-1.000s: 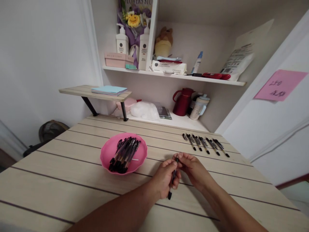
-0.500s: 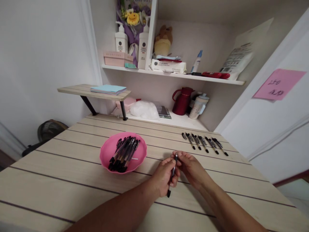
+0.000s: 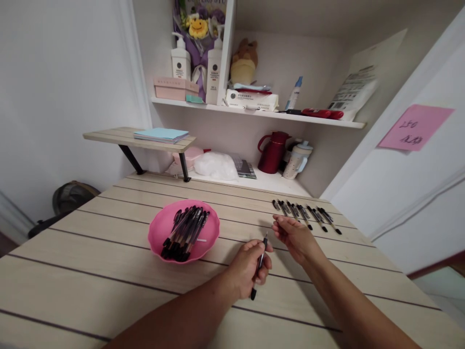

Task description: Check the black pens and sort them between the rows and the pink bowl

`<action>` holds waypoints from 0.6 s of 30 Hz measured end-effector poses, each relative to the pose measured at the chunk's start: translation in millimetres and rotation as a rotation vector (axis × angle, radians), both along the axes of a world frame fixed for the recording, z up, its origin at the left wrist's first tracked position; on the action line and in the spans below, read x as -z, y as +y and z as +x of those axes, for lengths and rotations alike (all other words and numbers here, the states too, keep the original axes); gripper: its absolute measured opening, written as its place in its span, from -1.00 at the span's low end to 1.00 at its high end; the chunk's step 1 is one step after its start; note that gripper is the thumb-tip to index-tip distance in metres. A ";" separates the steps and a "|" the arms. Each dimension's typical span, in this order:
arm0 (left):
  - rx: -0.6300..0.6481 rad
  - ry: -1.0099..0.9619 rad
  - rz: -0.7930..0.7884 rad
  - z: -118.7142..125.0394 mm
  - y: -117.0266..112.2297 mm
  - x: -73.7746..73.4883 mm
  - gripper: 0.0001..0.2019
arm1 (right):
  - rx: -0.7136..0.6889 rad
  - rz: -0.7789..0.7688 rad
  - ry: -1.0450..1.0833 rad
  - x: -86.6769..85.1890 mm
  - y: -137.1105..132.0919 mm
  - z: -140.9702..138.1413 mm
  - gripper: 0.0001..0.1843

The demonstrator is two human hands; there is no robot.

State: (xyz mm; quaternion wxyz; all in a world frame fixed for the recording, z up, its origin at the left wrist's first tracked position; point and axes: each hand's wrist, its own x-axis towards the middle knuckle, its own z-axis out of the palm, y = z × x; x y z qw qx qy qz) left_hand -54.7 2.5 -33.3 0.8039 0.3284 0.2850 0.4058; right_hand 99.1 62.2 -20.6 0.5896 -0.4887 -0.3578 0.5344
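My left hand (image 3: 250,265) is wrapped round a black gel pen (image 3: 259,265) above the middle of the table. The pen stands tilted, its thin point up and its black end down. A thin bare tip shows at its upper end. To the right and a little farther off is my right hand (image 3: 293,236), thumb and fingers pinched together. Whatever they hold, if anything, is too small to make out. Left of my hands, a pink scalloped bowl (image 3: 154,232) holds a pile of black pens (image 3: 187,232). Behind my right hand lies a row of several pens (image 3: 316,217) with separate caps.
A small raised shelf (image 3: 105,135) with blue paper (image 3: 162,133) stands at the back left. Behind the table, a red jug (image 3: 272,152), a pale tumbler (image 3: 297,162) and a white plastic bag (image 3: 216,166) sit in a cabinet. A pink note (image 3: 416,127) hangs on the right.
My right hand has come away from the pen tip, moving right and toward the row of pens. My left hand still grips the pen, whose upper end now shows thinner.
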 end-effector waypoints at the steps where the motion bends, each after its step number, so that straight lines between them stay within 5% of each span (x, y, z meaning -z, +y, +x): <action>1: 0.001 0.003 -0.004 0.1 0.2 -0.2 -0.76 | 0.029 -0.006 -0.067 4.1 7.1 6.8 -0.69; 8: 0.008 0.005 -0.018 0.3 0.7 -1.2 -0.74 | 0.164 -0.029 -0.929 20.3 52.9 51.6 -0.83; 18: 0.014 0.005 -0.026 -0.1 1.1 -0.5 -0.70 | 0.137 -0.114 -1.565 0.9 80.1 48.6 -0.83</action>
